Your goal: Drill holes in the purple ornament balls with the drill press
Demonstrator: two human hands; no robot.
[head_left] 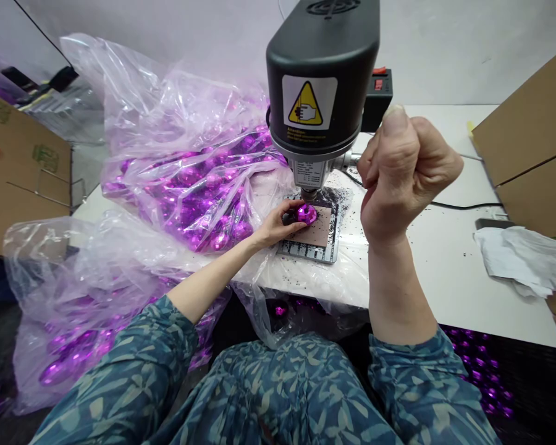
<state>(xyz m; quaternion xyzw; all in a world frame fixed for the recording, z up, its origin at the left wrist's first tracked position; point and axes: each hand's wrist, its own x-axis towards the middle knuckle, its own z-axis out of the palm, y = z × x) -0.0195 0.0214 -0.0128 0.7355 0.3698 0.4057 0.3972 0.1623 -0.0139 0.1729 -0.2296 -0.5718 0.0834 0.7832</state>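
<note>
Purple faceted ball (306, 214) on the board (322, 233), under the spindle (308, 194). Left hand (277, 225) pinches it from the side, thumb and fingers. Right hand (398, 170) curled closed beside the machine head (322, 68); cannot tell if around anything. Ball looks light, stiff-shelled, slick, perhaps brittle: best gripped low on its flanks, gently, fingertips clear of the spindle.

- 1 view: head cam, worn on your head, i.e. your POV.
- Faces fwd & down, over your lap (296, 383) & the white table (463, 247) to the wall (445, 49).
- Close range: machine (322, 68) looms lg at top ctr; your R hand (401, 173) is nearer than your L hand (280, 225).
- Wide: boxes (23, 179) at L & R edges.
</note>
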